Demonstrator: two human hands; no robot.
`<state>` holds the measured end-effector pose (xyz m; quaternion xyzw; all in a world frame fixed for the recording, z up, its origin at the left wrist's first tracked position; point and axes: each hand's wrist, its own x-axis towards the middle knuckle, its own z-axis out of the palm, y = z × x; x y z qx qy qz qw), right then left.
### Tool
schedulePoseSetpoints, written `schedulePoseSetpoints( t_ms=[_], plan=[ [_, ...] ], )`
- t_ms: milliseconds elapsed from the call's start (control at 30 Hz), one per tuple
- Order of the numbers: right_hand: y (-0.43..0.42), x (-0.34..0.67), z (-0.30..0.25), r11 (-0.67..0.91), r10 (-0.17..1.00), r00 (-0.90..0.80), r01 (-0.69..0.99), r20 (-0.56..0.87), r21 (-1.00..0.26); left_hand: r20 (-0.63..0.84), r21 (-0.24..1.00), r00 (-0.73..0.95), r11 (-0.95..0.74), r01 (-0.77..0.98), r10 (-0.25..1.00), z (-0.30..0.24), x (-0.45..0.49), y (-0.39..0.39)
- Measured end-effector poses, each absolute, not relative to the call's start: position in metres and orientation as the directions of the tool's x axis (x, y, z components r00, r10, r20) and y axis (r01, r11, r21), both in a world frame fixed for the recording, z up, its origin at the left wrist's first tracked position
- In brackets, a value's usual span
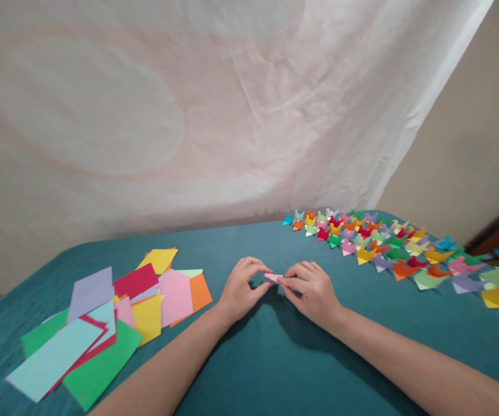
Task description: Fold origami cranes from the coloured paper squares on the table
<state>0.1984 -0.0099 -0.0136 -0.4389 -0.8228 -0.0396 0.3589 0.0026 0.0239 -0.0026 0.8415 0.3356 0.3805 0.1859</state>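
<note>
A small folded piece of pink paper (272,277) is held just above the table, between my two hands. My left hand (241,289) pinches its left end between thumb and fingertips. On the other side, my right hand (312,289) grips the right end with thumb and forefinger. The fingertips cover part of the paper, so its full folded shape cannot be made out.
Loose sheets of coloured paper (93,294) lie overlapping on the left. Rows of folded paper birds (366,255) in many colours stand along the right side. A dark green cloth (241,370) covers the table. Behind it hangs a pale sheet (215,115).
</note>
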Motion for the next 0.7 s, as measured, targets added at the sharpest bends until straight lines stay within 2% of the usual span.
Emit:
schedulePoseSetpoints(
  t_ms=[167,300,433,600,700],
  plan=[
    [-0.011,0.199,-0.01,0.604,0.639,-0.498,0.797,0.586,0.018,0.511,0.398,0.56,-0.757,0.519,0.652,-0.004,0.003,0.019],
    [-0.012,0.197,-0.01,0.603,0.645,-0.562,0.791,0.518,0.107,0.472,0.326,0.637,-0.792,0.516,0.609,-0.005,0.004,0.016],
    [-0.011,0.195,-0.011,0.61,0.656,-0.573,0.786,0.491,0.102,0.416,0.279,0.686,-0.802,0.528,0.597,-0.004,0.004,0.016],
    [-0.007,0.2,-0.013,0.654,0.672,-0.574,0.756,0.467,-0.012,0.377,0.253,0.707,-0.801,0.543,0.598,-0.006,0.002,0.018],
    [-0.001,0.211,-0.011,0.728,0.626,-0.641,0.684,0.444,-0.04,0.367,0.239,0.716,-0.804,0.544,0.594,-0.007,0.002,0.019]
  ],
)
